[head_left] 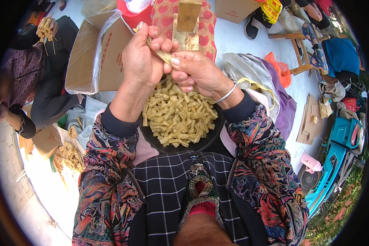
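A pale yellow strip that looks like rolled tofu skin (164, 55) is stretched slantwise between my two hands. My left hand (140, 59) is closed round its upper end, with a tip poking out above the thumb. The lower end is pinched between the thumb and curled fingers of my right hand (203, 74), which wears a silver bracelet (226, 92) at the wrist. Right beneath my hands, many small knotted pieces (180, 117) of the same colour fill a round dark basin (168, 149) at my lap.
Ahead stands a wooden block stand (187, 39) on a red-spotted cloth (164, 12). A cardboard box (96, 61) is at left. Another person's hand (49, 29) holds skewered knots at far left. Plastic bags (250, 69) lie right, near a wooden stool (299, 49).
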{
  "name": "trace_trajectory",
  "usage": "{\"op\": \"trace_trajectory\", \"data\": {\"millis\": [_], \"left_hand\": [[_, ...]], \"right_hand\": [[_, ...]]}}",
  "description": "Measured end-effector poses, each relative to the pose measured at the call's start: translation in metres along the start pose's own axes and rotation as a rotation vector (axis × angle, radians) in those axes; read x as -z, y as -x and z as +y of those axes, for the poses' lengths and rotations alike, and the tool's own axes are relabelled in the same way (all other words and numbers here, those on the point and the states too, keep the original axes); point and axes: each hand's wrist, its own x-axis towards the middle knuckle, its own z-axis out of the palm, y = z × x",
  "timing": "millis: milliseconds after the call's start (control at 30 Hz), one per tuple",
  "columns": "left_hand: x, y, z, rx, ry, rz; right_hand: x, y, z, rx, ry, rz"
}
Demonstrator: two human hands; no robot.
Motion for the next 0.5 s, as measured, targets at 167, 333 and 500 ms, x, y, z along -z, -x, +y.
{"op": "trace_trajectory", "data": {"millis": [167, 333, 500], "left_hand": [[0.022, -0.010, 0.047, -0.323, -0.186, -0.282], [0.013, 0.006, 0.001, -0.976, -1.144, -0.354], [0.008, 0.020, -0.020, -0.409, -1.004, -0.330]], "right_hand": [[-0.004, 0.010, -0.004, 0.042, -0.086, -0.041], [-0.016, 0.014, -0.005, 0.348, 0.028, 0.010], [0.001, 0.002, 0.009, 0.743, 1.202, 0.439]]}}
